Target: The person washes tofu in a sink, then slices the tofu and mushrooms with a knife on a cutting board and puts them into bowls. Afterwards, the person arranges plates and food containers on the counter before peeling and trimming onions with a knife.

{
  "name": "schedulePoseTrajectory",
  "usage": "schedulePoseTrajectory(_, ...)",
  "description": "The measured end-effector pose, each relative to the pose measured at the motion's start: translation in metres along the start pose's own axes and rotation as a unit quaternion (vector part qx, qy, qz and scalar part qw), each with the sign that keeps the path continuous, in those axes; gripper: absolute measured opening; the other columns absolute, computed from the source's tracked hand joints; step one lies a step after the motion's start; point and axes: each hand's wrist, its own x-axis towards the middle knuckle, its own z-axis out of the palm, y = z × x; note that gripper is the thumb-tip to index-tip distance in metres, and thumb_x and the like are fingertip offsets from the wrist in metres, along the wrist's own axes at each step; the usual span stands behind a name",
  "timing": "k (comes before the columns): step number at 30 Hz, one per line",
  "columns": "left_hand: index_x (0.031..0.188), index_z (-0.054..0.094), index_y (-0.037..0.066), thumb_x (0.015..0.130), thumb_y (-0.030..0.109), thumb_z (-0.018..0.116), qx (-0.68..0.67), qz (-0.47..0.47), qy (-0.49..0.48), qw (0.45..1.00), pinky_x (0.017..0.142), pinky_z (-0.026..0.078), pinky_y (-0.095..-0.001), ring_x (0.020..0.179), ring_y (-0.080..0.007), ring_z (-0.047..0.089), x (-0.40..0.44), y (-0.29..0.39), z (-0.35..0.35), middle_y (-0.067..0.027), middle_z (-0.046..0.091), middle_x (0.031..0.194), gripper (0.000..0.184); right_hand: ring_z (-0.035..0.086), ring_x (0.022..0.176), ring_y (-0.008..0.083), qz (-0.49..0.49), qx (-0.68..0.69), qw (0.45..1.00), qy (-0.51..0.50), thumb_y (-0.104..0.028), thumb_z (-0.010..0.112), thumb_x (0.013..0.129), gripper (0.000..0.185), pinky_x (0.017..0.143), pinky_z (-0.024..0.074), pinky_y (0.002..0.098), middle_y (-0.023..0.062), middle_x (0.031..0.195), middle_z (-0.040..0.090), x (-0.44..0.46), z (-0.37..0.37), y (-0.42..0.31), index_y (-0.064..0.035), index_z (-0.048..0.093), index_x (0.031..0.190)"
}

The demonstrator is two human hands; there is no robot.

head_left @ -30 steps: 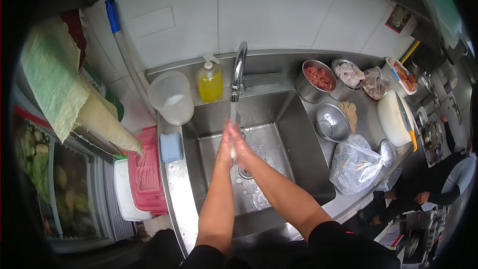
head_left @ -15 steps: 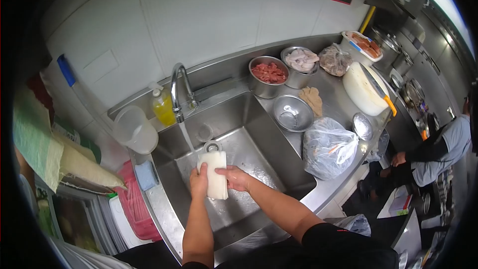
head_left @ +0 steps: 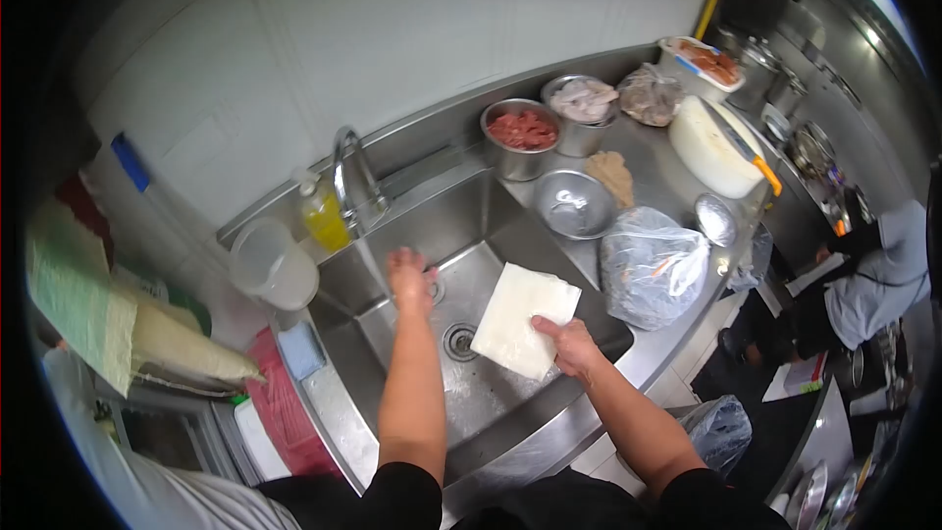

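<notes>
My right hand [head_left: 569, 344] grips the lower right edge of a white, flat, rectangular folded piece [head_left: 522, 319], thumb on top. I cannot tell whether it is cloth or food. It is held over the right side of the steel sink [head_left: 549, 270]. My left hand [head_left: 410, 280] is apart from it, beside the water stream below the tap [head_left: 350, 172]. The left fingers look stretched out and empty, though slightly blurred. Beneath and between the hands is the sink drain [head_left: 459, 341].
Left of the tap stand a yellow soap bottle [head_left: 324, 216] and a plastic jug [head_left: 275, 265]. On the right counter are a bowl of red meat [head_left: 523, 132], an empty metal bowl [head_left: 576, 204], a tied plastic bag [head_left: 653, 270] and an orange-handled knife [head_left: 751, 157]. Another person [head_left: 878, 285] is at far right.
My left hand has let go of the white piece and moved up toward the tap. My right hand has carried the piece rightward, its broad face now showing. The view has shifted slightly.
</notes>
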Motion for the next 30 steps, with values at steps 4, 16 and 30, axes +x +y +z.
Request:
schedulePoseTrajectory(4,0.154,0.018,0.015,0.104,0.02,0.036,-0.204,0.034,0.003,0.978,0.106,0.038,-0.0514,0.14,-0.0271,0.031,0.061,0.039,0.01,-0.0045,0.022,0.159,0.053,0.069,0.096,0.0262,-0.028,-0.036,0.998,0.031,-0.01,0.075,0.087,0.041,0.083,0.058,0.0398,0.018,0.112,0.068,-0.028,-0.019,-0.015,0.0106,0.06,0.119)
schedulePoseTrajectory(16,0.151,0.016,-0.009,0.093,0.045,0.063,0.406,0.192,-0.232,0.863,0.116,0.027,-0.0383,0.142,-0.0379,0.034,-0.054,0.0,0.135,-0.0312,0.029,0.153,0.092,0.068,0.093,0.0204,-0.121,-0.059,0.985,0.111,-0.021,0.076,0.087,0.037,0.084,0.0553,0.035,0.0117,0.107,0.071,-0.116,-0.079,-0.03,0.0014,0.067,0.115)
schedulePoseTrajectory(30,0.106,0.056,0.012,0.09,0.06,0.059,0.373,-0.062,-0.339,0.861,0.038,0.027,-0.0232,0.045,-0.0073,0.036,-0.082,-0.082,0.136,0.0052,0.042,0.064,0.051,0.066,0.092,0.0161,-0.284,-0.077,0.914,0.279,-0.026,0.071,0.089,0.039,0.084,0.053,0.0325,0.0109,0.106,0.071,-0.322,-0.162,-0.046,0.0028,0.067,0.114)
